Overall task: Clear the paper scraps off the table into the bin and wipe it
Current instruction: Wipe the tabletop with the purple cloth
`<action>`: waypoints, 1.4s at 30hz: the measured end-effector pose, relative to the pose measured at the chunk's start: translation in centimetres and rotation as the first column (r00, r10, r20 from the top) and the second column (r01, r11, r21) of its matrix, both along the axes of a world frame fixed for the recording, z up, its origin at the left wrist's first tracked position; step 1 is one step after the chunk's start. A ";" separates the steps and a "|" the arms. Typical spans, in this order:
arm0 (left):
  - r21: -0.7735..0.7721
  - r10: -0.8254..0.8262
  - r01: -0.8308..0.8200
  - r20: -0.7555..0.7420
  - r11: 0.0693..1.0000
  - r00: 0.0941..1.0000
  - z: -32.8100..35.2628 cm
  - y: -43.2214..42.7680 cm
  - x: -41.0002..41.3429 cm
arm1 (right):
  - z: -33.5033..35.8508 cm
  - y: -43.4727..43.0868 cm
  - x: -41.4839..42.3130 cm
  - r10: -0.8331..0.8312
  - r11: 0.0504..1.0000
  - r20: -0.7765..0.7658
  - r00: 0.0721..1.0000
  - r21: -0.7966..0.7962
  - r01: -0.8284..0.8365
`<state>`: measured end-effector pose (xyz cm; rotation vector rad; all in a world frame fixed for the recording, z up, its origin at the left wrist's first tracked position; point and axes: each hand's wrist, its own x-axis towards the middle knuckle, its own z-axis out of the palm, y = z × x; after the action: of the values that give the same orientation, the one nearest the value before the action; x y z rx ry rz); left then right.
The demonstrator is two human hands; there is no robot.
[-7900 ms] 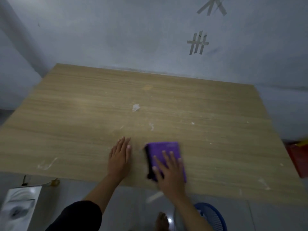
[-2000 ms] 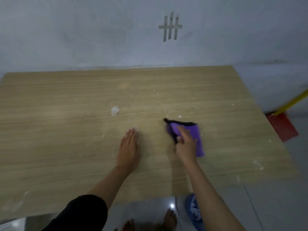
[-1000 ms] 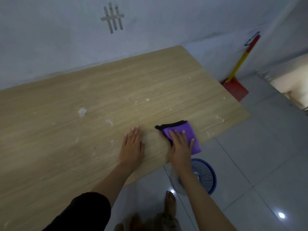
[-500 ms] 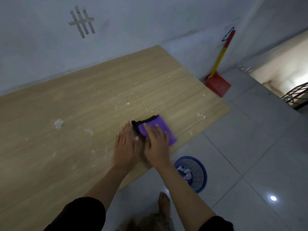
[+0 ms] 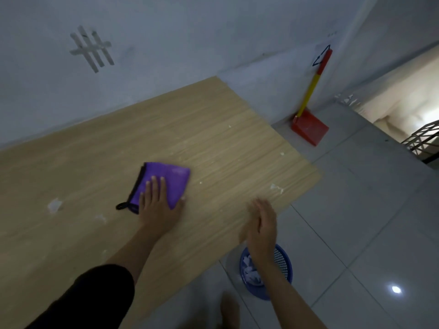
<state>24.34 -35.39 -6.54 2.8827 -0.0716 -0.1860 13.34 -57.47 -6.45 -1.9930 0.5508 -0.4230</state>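
While the left hand (image 5: 158, 205) lies flat on the cloth (image 5: 164, 182), the right hand (image 5: 261, 224) hovers open, empty, at the desk (image 5: 213, 143) edge above the bin (image 5: 283, 264). Best sweep the near scraps (image 5: 275, 187) edgeward, palm cupped below.

right hand (image 5: 261, 224) blurred, bin (image 5: 283, 269) partly hidden

1. Folded purple microfibre cloth (image 5: 166, 181): black edging and black loop.
2. Rectangular wooden table (image 5: 213, 143): pale tan, straight grain, white flecks.
3. Round plastic mesh bin (image 5: 282, 264): blue, white scraps inside.
4. Plastic dustpan (image 5: 310, 127): red, handle yellow and red.
5. Sleeve (image 5: 95, 295): black.
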 end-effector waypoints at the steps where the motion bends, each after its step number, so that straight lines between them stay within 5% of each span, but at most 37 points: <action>1: -0.008 0.037 -0.037 0.031 0.999 0.999 0.1 -0.3 1.3 | -0.7 -1.6 0.0 -0.030 0.997 -0.033 0.999 -0.071 0.028; 4: -0.011 0.064 -0.063 0.008 0.998 0.998 0.0 -1.5 5.1 | -1.9 -5.9 0.8 -0.108 0.975 -0.132 0.985 -0.207 0.079; 7: -0.026 0.065 -0.064 0.004 0.998 0.998 -0.3 -4.2 6.7 | -2.1 -8.6 1.0 -0.014 0.976 -0.108 0.994 -0.218 -0.010; 14: -0.069 -0.230 0.232 0.037 0.970 0.972 -0.1 -15.8 0.4 | -0.8 -11.2 -0.1 -0.174 0.985 -0.010 0.985 0.017 0.174; 20: -0.045 -0.451 0.452 0.026 0.891 0.892 -0.5 -23.0 -9.0 | -1.4 -12.7 -3.6 -0.302 0.947 -0.129 0.944 0.069 0.313; 26: -0.030 -0.653 0.656 -0.151 0.754 0.743 -0.3 -24.1 -12.2 | -3.8 -13.7 -7.2 -0.163 0.986 -0.349 0.923 -0.040 0.159; 29: -0.184 -0.667 0.651 -0.036 0.736 0.744 0.0 -23.4 -11.6 | -4.2 -13.4 -8.2 -0.103 0.995 -0.388 0.916 -0.049 0.091; 35: -0.679 -0.305 0.233 0.014 0.696 0.952 4.6 -22.0 -8.2 | -2.7 -12.1 -7.0 -0.050 0.997 -0.315 0.948 -0.065 0.031; 42: -0.750 0.160 0.036 0.187 0.660 0.969 7.4 -17.5 0.5 | -0.7 -12.3 -1.6 -0.025 0.998 -0.162 0.986 -0.068 0.014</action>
<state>24.86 -52.88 0.91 2.0408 -0.0703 0.1796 11.77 -69.78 -7.19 -2.1003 0.6660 -0.2946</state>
